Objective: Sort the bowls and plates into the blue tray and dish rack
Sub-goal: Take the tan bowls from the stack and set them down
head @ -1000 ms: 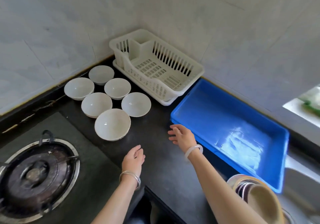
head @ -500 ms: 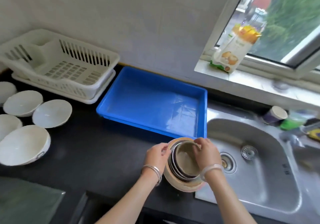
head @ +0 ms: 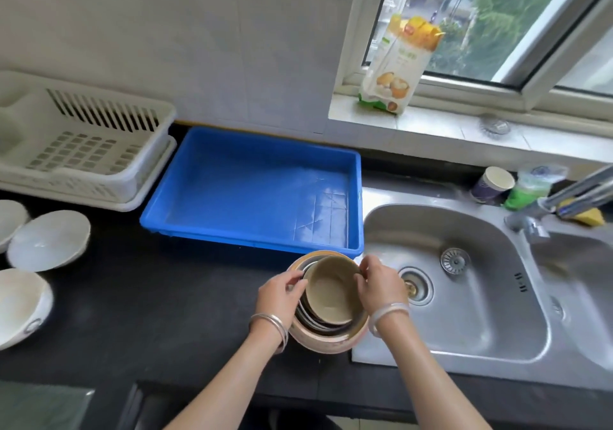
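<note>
A stack of tan and dark bowls nested in a large tan bowl sits on the black counter's front, just left of the sink. My left hand grips the stack's left rim and my right hand grips its right rim. Behind the stack lies the blue tray, with nothing in it. The white dish rack stands at the left against the wall, also with nothing in it. White bowls rest on the counter at the far left, partly cut off by the frame.
A steel sink with a faucet lies to the right of the stack. A paper cup, a green bottle and a yellow sponge stand behind the sink. A food packet leans on the window sill.
My view swung right from the stove and white bowls to the sink. Both hands moved from the bare counter onto the stack of bowls and now hold its rims.
</note>
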Action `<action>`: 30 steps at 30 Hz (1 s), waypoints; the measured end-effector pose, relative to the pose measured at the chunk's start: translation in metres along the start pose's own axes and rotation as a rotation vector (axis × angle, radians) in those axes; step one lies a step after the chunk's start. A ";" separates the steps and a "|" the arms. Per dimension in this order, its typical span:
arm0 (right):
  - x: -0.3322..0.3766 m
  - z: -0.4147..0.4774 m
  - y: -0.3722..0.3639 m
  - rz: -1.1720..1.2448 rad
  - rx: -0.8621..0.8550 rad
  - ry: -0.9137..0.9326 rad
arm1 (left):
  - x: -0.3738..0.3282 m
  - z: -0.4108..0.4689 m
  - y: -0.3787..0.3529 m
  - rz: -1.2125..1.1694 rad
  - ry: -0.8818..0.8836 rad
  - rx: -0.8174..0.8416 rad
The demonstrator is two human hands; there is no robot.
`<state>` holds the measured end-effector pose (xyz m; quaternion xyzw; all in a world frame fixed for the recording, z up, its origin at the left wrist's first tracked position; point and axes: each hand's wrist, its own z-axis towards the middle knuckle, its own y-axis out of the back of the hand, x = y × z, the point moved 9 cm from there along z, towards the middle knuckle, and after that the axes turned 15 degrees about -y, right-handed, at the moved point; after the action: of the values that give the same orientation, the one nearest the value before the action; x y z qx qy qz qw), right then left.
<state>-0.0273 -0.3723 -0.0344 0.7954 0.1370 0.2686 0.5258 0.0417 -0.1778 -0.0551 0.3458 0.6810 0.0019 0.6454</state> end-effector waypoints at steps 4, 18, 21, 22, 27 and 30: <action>-0.004 0.005 0.003 0.096 0.088 -0.035 | -0.001 0.000 0.000 0.001 -0.005 0.006; -0.017 -0.001 0.019 0.377 0.173 -0.096 | -0.017 0.017 0.002 0.136 -0.008 -0.002; -0.010 -0.003 0.028 0.391 0.166 -0.069 | -0.016 0.019 0.011 0.076 0.004 -0.020; -0.006 -0.004 0.031 0.411 0.165 -0.063 | -0.016 0.019 0.016 0.054 0.010 -0.035; 0.028 -0.011 0.044 0.478 0.168 -0.009 | -0.004 0.015 0.051 -0.073 0.082 -0.117; 0.056 -0.015 0.043 0.461 0.166 0.044 | 0.014 0.008 0.085 -0.108 0.127 -0.202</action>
<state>0.0074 -0.3504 0.0247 0.8401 -0.0151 0.3863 0.3804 0.0896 -0.1104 -0.0308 0.2411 0.7346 0.0577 0.6316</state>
